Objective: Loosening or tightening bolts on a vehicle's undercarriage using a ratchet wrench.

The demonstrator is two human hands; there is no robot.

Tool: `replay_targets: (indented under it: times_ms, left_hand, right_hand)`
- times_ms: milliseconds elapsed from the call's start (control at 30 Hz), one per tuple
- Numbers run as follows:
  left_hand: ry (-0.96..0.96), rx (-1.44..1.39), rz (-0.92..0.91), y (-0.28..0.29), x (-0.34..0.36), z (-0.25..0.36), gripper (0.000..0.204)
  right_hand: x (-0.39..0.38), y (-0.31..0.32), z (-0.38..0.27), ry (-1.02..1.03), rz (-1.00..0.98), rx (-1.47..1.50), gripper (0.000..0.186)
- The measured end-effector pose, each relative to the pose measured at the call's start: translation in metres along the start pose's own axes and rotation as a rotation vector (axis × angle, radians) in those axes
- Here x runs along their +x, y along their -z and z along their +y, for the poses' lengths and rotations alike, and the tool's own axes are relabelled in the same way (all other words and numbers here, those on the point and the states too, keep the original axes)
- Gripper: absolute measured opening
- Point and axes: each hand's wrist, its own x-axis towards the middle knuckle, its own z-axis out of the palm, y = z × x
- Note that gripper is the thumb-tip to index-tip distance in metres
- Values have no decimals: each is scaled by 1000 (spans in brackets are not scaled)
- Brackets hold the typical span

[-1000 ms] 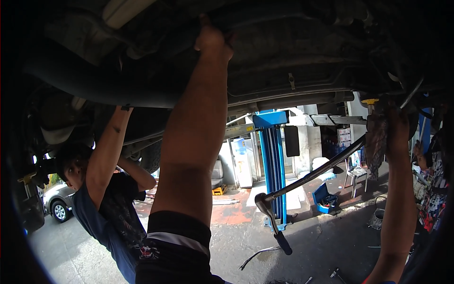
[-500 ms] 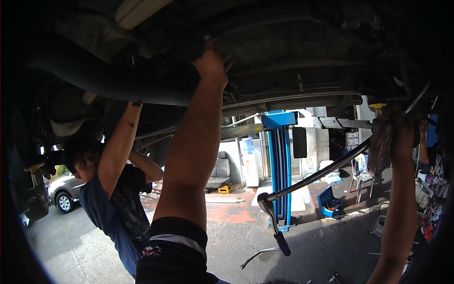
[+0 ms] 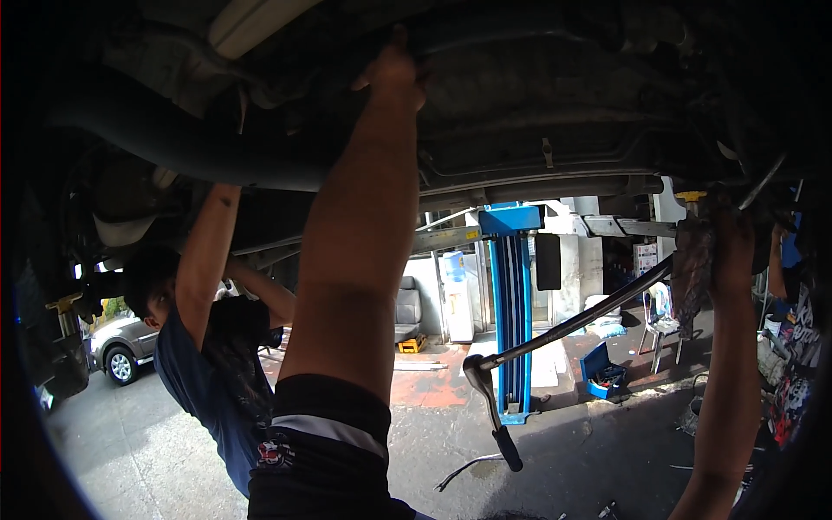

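Overhead is the dark underside of a raised vehicle (image 3: pixel 520 95). My left hand (image 3: pixel 394 74) reaches up against it, by a long dark pipe (image 3: pixel 503 39), with one finger stretched upward and the thumb apart. At the right, my right hand (image 3: pixel 732 247) is raised beside a rough, dirty metal part (image 3: pixel 692 269). Shadow hides its fingers and anything they hold. A ratchet (image 3: pixel 481 373) hangs with its black grip (image 3: pixel 509 451) pointing down. From its head a long extension bar (image 3: pixel 581 321) slants up toward the metal part near my right hand; its far end is hidden.
A co-worker (image 3: pixel 212 347) in a dark blue shirt reaches up at the left, beside a wide dark pipe (image 3: pixel 191 147). Behind stand a blue lift post (image 3: pixel 513 321), an open blue toolbox (image 3: pixel 602 373) and a chair (image 3: pixel 663 321). A silver car (image 3: pixel 126 342) is parked far left.
My left hand has moved higher against the underside. The ratchet and its bar have shifted slightly left. The co-worker's head and arms have shifted a little.
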Motion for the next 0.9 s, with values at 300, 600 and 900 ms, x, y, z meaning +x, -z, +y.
replay_targets:
  times_ms: [300,600,900]
  left_hand:
    - [-35,33,-161,4,7,5,68]
    - [-62,-57,-17,10,-11,8,117]
    - [-27,-34,-104,15,59,-4,107]
  right_hand:
    - [-7,-2,-9,5,-9,41,42]
    - [-4,-7,-3,16,-67,41,36]
    - [-8,1,-16,58,-51,-61,46]
